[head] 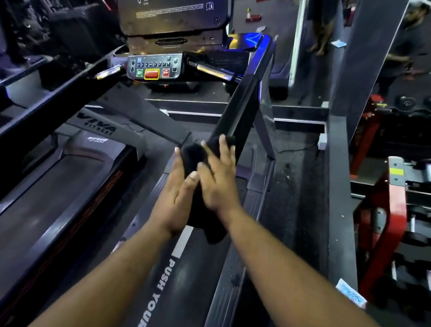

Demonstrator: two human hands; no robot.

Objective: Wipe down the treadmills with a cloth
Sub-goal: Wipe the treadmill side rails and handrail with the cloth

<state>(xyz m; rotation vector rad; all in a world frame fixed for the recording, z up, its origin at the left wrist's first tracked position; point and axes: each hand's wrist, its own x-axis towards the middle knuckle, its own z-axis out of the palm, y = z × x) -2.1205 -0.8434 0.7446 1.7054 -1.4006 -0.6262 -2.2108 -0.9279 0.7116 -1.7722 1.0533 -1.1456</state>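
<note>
A black cloth (203, 216) is wrapped over the lower end of the treadmill's right handrail (238, 109), and its tail hangs down below my wrists. My left hand (178, 194) grips the cloth from the left side, thumb on top. My right hand (217, 175) lies flat over the cloth from the right, fingers spread up the rail. The treadmill's control panel (154, 69) with a red button and its console (169, 0) stand ahead. The belt and a side strip printed "PUSH YOURSELF" (159, 295) run below my arms.
A second treadmill (42, 196) stands close on the left, with its own rail (38, 114) crossing diagonally. A grey pillar (342, 179) and a red dumbbell rack (404, 227) fill the right side. A person (321, 18) stands far back on the gym floor.
</note>
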